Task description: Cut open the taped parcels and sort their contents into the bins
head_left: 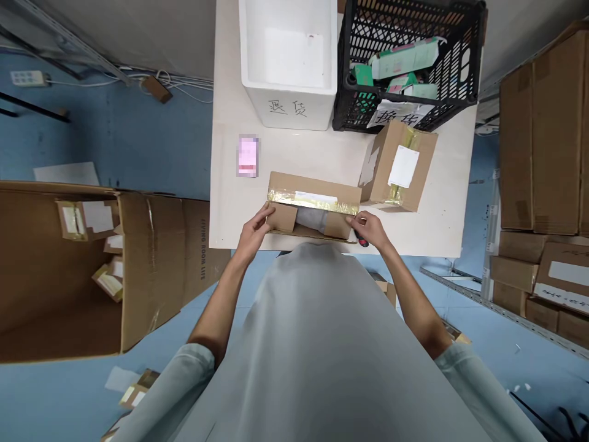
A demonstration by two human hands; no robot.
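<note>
A long cardboard box (313, 189) with yellowish tape across its top lies at the table's near edge, its front flaps partly open over something grey inside. My left hand (254, 230) grips the box's left flap with curled fingers. At the box's right end my right hand (370, 228) is closed around a small tool with a red and black tip (363, 243). A second taped cardboard box (398, 166) with a white label stands tilted just to the right.
On the white table (230, 202) stand a white foam bin (289, 58) and a black plastic crate (405, 61) with green packages. A pink phone (248, 156) lies at the left. A big open carton (92, 270) holds parcels on the left floor; stacked cartons (543, 153) fill the right.
</note>
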